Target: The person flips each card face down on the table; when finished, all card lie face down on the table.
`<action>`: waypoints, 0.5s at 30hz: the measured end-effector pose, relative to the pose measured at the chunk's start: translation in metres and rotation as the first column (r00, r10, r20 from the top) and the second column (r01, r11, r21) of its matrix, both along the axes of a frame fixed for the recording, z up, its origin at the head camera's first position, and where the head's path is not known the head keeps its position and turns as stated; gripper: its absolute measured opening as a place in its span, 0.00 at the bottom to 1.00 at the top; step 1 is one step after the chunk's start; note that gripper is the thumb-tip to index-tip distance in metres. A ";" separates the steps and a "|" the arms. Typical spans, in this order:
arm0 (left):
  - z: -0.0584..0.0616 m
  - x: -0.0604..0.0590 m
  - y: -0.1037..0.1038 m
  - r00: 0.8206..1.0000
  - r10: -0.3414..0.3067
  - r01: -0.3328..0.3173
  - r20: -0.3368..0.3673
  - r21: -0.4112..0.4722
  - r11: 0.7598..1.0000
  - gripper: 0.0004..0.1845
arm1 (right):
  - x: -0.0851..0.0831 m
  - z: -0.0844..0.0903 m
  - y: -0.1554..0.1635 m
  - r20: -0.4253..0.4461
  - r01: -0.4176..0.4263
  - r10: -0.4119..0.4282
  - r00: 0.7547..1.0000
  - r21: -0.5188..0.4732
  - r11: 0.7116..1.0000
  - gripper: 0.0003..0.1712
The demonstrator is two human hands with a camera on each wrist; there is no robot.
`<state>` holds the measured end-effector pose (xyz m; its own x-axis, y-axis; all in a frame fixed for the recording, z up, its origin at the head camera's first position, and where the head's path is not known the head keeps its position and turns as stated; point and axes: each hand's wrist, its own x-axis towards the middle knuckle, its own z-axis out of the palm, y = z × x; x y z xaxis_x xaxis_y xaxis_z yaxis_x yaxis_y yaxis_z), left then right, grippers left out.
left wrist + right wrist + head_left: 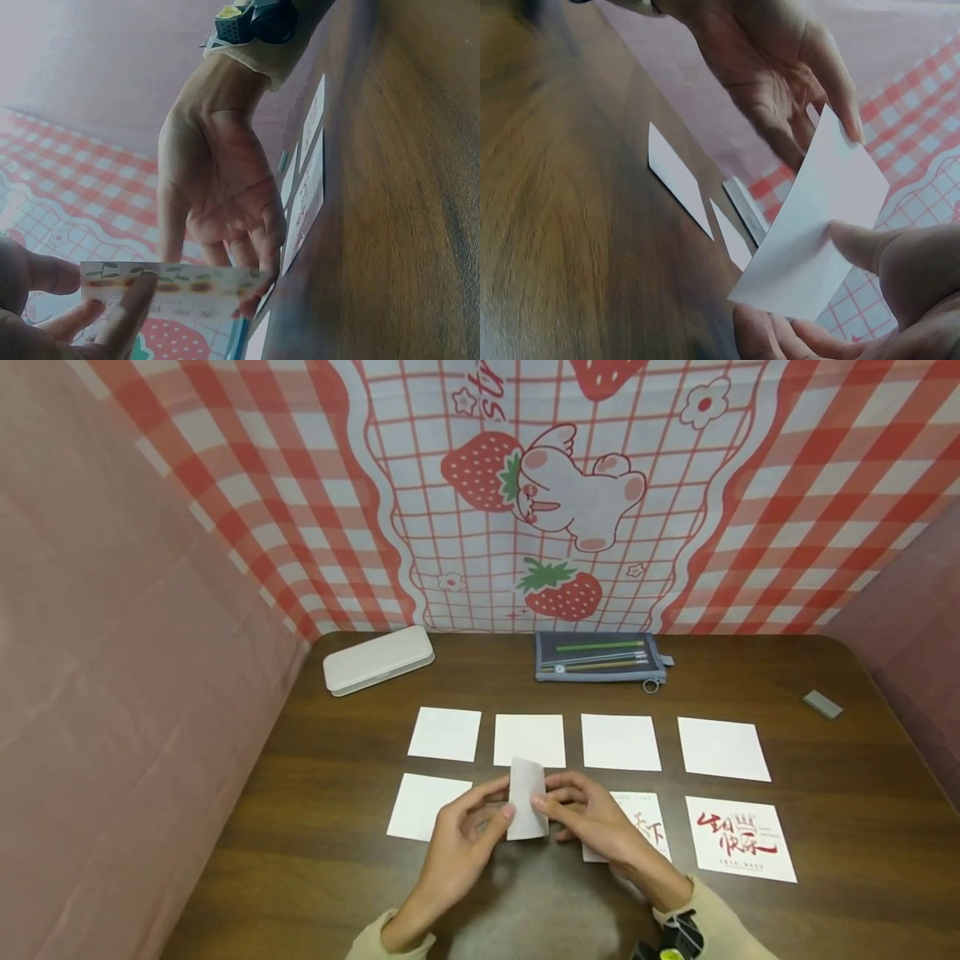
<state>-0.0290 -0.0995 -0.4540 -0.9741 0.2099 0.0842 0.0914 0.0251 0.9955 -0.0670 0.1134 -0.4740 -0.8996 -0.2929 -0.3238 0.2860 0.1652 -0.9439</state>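
Observation:
A small card is held upright over the table between both hands, its plain white side towards the head camera. My left hand pinches its left edge, thumb in front. The right hand grips the opposite edge, thumb pressed on the white face. Green leaves and orange-brown marks show on the card's other side in the left wrist view. Partly covered by my right hand lies a card with red writing. A blank card lies beside my left hand, its right part hidden.
Behind the hands runs a row of several white cards, from the left one to the right one. A red-lettered card lies front right. Farther back are a white case, a pencil pouch and a grey eraser-like block.

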 end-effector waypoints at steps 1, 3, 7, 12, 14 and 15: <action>0.000 0.000 -0.001 1.000 0.015 -0.014 -0.010 0.005 1.000 0.22 | 0.000 0.000 0.001 -0.005 0.012 -0.012 1.000 0.009 1.000 0.32; -0.001 -0.002 -0.003 0.999 0.042 -0.042 -0.029 0.004 0.999 0.23 | -0.001 0.000 0.003 -0.018 0.034 -0.034 0.999 0.017 0.999 0.30; -0.005 -0.006 -0.010 0.995 0.093 -0.094 -0.046 -0.007 0.996 0.23 | -0.002 -0.002 0.009 -0.040 0.062 -0.062 0.997 0.007 0.998 0.28; -0.013 -0.012 -0.017 0.991 0.129 -0.130 -0.041 -0.026 0.991 0.22 | -0.003 -0.002 0.015 -0.062 0.081 -0.081 0.995 -0.015 0.997 0.24; -0.016 -0.014 -0.020 0.990 0.138 -0.139 -0.027 -0.045 0.989 0.22 | -0.003 -0.002 0.017 -0.068 0.086 -0.088 0.994 -0.023 0.996 0.22; -0.017 -0.015 -0.020 0.990 0.143 -0.143 -0.015 -0.057 0.988 0.22 | -0.003 -0.002 0.018 -0.070 0.089 -0.091 0.993 -0.027 0.996 0.22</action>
<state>-0.0435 -0.1198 -0.4705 -0.9936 0.0731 0.0865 0.0933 0.0957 0.9910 -0.0701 0.1309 -0.4764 -0.9432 -0.2167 -0.2518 0.2303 0.1197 -0.9657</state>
